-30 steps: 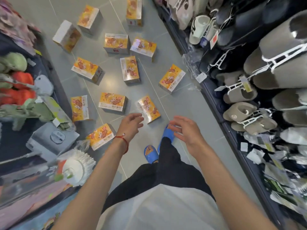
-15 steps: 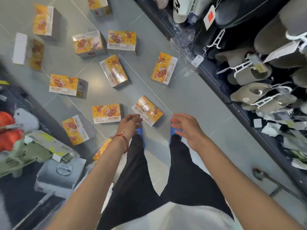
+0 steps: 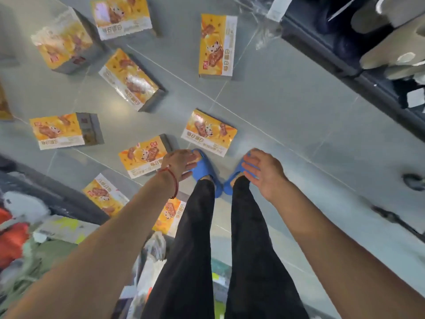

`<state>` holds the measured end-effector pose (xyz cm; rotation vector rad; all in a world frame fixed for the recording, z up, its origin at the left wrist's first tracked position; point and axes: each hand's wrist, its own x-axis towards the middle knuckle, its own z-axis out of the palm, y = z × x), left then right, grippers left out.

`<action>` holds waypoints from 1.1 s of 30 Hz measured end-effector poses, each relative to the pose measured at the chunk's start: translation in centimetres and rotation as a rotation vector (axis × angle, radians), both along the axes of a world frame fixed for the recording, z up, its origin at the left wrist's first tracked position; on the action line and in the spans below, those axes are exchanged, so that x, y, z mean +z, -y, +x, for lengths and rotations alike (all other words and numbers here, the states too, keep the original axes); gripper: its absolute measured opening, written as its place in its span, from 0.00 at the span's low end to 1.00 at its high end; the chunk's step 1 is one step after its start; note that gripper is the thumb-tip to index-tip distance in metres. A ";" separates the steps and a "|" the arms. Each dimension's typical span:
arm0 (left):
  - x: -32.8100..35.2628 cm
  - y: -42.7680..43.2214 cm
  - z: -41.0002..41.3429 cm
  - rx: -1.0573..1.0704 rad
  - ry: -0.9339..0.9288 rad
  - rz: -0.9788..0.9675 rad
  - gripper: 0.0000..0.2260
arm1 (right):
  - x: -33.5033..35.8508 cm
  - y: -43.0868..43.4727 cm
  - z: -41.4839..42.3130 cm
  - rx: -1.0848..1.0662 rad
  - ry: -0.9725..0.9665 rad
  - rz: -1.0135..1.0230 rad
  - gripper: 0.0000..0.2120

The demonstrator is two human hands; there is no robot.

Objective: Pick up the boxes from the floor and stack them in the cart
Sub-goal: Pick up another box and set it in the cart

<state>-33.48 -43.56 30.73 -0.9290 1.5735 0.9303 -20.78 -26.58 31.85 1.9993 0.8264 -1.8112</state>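
One box lies half hidden between the left forearm and leg.

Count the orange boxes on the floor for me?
10 boxes: three up top, one mid-floor, two at left, two by the blue slippers, two lower left. More may be hidden.

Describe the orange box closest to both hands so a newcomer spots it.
Start at the blue foam slippers on the grey tiled floor. Just beyond their toes lies an orange-and-white cardboard box. It alone sits ahead of the gap between the left hand and right hand; its neighbour box lies outside the left hand.
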 end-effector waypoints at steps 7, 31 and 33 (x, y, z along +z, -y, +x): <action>-12.9 -0.6 -1.2 -0.251 -0.013 -0.033 0.04 | -11.8 0.4 -0.6 0.075 0.065 0.042 0.11; -42.7 -2.2 -7.8 -0.483 -0.310 -0.089 0.38 | -45.0 1.6 -3.7 -0.084 0.152 0.189 0.45; -44.3 -1.4 -8.1 -0.457 -0.266 -0.052 0.43 | -44.2 1.7 -4.6 -0.120 0.175 0.160 0.37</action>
